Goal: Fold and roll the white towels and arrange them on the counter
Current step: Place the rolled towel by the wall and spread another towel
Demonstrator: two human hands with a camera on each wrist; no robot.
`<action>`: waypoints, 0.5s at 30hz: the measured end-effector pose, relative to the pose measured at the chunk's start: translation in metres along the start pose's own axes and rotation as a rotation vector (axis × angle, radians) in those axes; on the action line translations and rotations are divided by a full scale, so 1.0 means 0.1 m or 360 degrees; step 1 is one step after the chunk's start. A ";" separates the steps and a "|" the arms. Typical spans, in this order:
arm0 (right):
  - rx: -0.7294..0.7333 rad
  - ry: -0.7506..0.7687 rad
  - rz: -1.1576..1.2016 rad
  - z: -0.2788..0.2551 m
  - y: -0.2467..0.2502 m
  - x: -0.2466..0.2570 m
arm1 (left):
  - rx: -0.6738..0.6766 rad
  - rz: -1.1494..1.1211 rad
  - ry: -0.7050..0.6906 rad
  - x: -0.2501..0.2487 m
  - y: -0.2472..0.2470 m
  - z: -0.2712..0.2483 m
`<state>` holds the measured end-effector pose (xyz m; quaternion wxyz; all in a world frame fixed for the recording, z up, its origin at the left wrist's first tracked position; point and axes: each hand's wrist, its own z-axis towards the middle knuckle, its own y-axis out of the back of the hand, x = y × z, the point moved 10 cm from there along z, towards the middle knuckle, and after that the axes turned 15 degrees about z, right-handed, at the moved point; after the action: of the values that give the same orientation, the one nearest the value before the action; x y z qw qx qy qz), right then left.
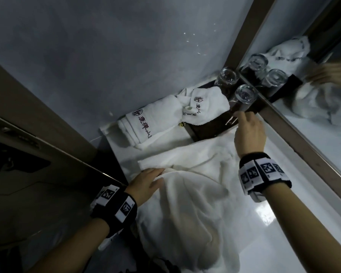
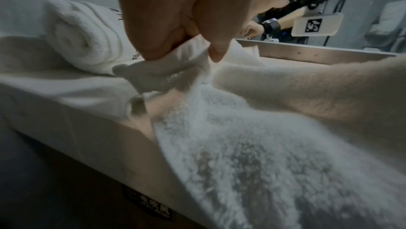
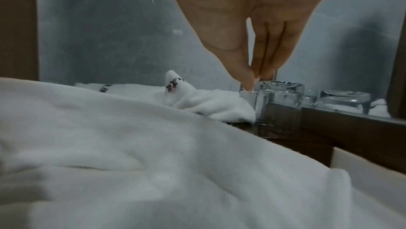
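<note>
Pinching the loose towel (image 1: 195, 194) at its edge, lower centre, my left hand (image 1: 146, 184) finds it soft, light, floppy; corners grip best. Upper right, my right hand (image 1: 248, 133) hangs fingers-together, empty, beside the fragile glass (image 1: 244, 95); rolled towel (image 1: 146, 123) beyond.

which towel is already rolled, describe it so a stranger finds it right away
Start at the grey wall at the counter's far end. Against it, left of the dark tray holding upturned glasses, lies the rolled towel, a tight white cylinder with dark printed characters along its side. The loose towel nearer the person is unrolled, and the one on the tray is crumpled.
</note>
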<state>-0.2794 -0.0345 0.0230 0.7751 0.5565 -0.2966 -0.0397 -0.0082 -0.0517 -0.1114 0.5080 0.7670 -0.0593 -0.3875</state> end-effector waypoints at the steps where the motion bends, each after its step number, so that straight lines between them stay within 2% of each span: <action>1: -0.0028 0.0049 0.0088 -0.04 0.00 0.06 | -0.0057 -0.0006 0.0001 -0.02 0.03 0.00; 3: 0.0108 0.0215 0.0352 -0.16 -0.17 0.30 | -0.0110 0.0024 -0.0005 -0.05 0.05 0.01; 6: 0.0748 0.0422 0.0737 -0.49 -0.74 0.80 | -0.0105 0.0094 -0.0020 -0.08 0.01 0.03; 8: 0.1052 0.0565 0.0758 -0.72 -1.06 1.15 | -0.0036 0.0153 -0.0043 -0.09 -0.04 0.01; 12: 0.1205 0.0664 0.0559 -0.86 -1.52 1.62 | 0.0238 0.0215 -0.0113 -0.11 -0.14 -0.10; 14: 0.1191 0.0552 0.0432 -0.80 -1.63 1.64 | 0.0309 0.0392 -0.0139 -0.10 -0.06 -0.16; 15: 0.1148 0.0473 0.0456 -0.74 -1.63 1.62 | 0.0242 0.0498 -0.0139 -0.08 0.07 -0.16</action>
<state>-0.0654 -0.0970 -0.0692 0.5624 0.7452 -0.2510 0.2558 -0.0011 -0.0391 -0.0979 0.4997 0.7669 -0.2291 -0.3311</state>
